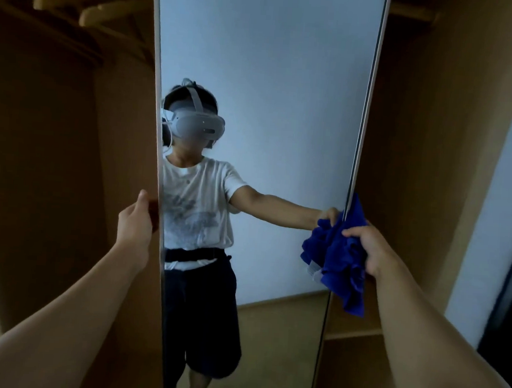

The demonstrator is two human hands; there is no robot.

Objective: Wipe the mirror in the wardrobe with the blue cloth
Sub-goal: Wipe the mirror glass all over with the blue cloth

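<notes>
No brand, label or readable writing is showing anywhere: the white T-shirt seen in the reflection is carrying a faint grey print, but it is too blurred to read, and the white tag hanging from the cloth is too small to make out. One tall narrow mirror (285,105) is standing upright in the middle of the wardrobe (418,144), framed by a pale edge on its left side and a thin dark-and-light strip on its right. One blue cloth (342,257) is hanging bunched at the mirror's right edge, about halfway up, touching the glass and lapping over the strip, with a loose corner trailing down below the hand. The right hand (366,250) is gripping the cloth, its fingers curling into the folds from the right side. The left hand (136,221) is holding the mirror's left edge at about the same height, the thumb lying on the near side and the fingers wrapping round behind the frame, out of sight. Two bare forearms are reaching up from the bottom corners. At least three wooden hangers (109,14) are hanging in a row at the top left inside the wardrobe, blurred and dim. In the glass one person is being reflected, wearing a grey-white headset (197,124) with a strap over the head, the white T-shirt and dark shorts, one arm stretching out to the reflected cloth. Behind the reflection a plain pale wall and a strip of wooden floor are showing.
</notes>
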